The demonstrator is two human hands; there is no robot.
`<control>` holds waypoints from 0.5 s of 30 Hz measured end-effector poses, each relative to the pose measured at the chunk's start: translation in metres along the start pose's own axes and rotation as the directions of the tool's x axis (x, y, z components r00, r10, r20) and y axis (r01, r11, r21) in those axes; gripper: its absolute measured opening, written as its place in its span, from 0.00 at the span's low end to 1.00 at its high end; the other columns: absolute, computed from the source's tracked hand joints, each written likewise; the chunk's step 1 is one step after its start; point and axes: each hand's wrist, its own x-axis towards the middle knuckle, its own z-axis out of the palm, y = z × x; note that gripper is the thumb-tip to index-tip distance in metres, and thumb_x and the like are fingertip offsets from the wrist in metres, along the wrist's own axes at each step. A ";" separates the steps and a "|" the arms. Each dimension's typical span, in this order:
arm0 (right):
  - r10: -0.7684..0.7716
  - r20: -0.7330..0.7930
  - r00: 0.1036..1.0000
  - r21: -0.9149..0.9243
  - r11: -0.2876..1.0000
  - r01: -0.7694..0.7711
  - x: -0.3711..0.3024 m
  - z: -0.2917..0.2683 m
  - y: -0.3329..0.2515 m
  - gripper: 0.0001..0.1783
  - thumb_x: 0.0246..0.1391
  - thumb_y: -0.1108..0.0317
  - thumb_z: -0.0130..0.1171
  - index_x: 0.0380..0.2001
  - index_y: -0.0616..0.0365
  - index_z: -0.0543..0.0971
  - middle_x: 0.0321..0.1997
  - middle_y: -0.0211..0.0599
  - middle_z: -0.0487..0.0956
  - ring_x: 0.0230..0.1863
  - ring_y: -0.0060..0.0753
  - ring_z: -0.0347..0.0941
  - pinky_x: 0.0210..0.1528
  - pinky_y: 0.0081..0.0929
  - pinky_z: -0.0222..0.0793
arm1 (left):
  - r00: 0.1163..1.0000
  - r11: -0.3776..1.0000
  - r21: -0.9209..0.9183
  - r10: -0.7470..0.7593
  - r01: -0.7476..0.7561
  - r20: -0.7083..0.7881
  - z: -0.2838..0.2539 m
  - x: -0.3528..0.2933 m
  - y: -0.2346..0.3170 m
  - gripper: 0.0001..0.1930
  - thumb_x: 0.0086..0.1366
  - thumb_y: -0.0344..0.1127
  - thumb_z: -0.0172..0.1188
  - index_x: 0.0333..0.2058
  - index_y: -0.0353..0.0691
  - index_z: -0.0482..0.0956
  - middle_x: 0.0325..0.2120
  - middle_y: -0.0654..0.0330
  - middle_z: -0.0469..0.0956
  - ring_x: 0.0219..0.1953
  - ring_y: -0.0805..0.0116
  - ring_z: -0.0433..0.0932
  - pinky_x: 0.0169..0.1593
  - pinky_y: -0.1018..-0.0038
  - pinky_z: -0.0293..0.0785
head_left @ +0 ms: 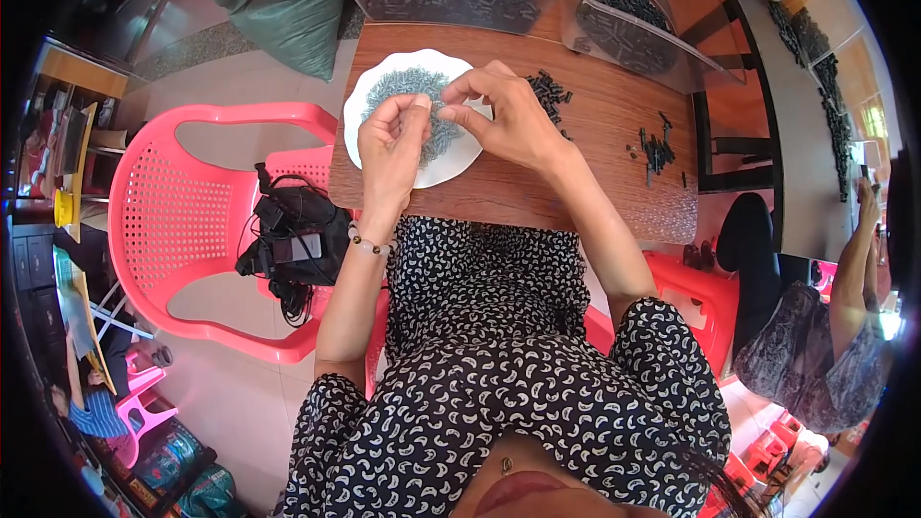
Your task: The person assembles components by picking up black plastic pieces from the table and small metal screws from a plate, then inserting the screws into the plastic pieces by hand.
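A white plate [456,171] with a wavy rim stands at the table's left edge, heaped with small silvery metal pieces [413,82]. Over the plate, my left hand [395,139] is closed in a pinch of thumb and forefinger. What it grips, if anything, is too small to make out. My right hand [508,113] comes in from the right, its thumb and forefinger curled near each other beside the left fingertips. Anything between them is also too small to name. Short black cylindrical pieces [549,94] lie in a pile just beyond my right hand.
Two clear plastic boxes [451,8] of black pieces stand along the far side of the wooden table [614,96]. More black pieces [657,152] lie scattered to the right. A pink chair [182,197] holding a black bag [302,230] is at my left. Another person [815,355] sits at far right.
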 end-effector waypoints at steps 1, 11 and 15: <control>0.000 -0.001 1.000 0.000 1.000 0.000 0.000 0.001 0.002 0.12 0.48 0.66 0.66 0.36 0.56 0.80 0.31 0.31 0.80 0.36 0.33 0.71 0.37 0.29 0.68 | 1.000 1.000 0.000 0.000 0.000 0.001 0.001 0.000 0.001 0.08 0.66 0.36 0.58 0.33 0.36 0.78 0.21 0.71 0.73 0.24 0.86 0.67 0.29 0.86 0.64; -0.030 -0.078 0.996 0.035 0.999 0.032 0.001 0.001 -0.005 0.06 0.45 0.70 0.66 0.28 0.59 0.80 0.29 0.37 0.81 0.33 0.41 0.72 0.39 0.34 0.68 | 0.999 1.000 0.026 0.014 -0.015 0.038 0.004 -0.002 -0.001 0.10 0.67 0.38 0.57 0.31 0.37 0.77 0.19 0.72 0.69 0.22 0.85 0.64 0.26 0.85 0.59; -0.077 -0.090 0.993 0.038 0.996 0.081 0.000 0.002 -0.001 0.05 0.45 0.71 0.66 0.28 0.58 0.81 0.30 0.37 0.81 0.34 0.42 0.72 0.39 0.34 0.68 | 0.994 0.996 -0.015 -0.081 0.082 0.069 0.003 -0.001 0.001 0.13 0.68 0.41 0.55 0.29 0.38 0.76 0.18 0.73 0.66 0.20 0.86 0.60 0.24 0.85 0.55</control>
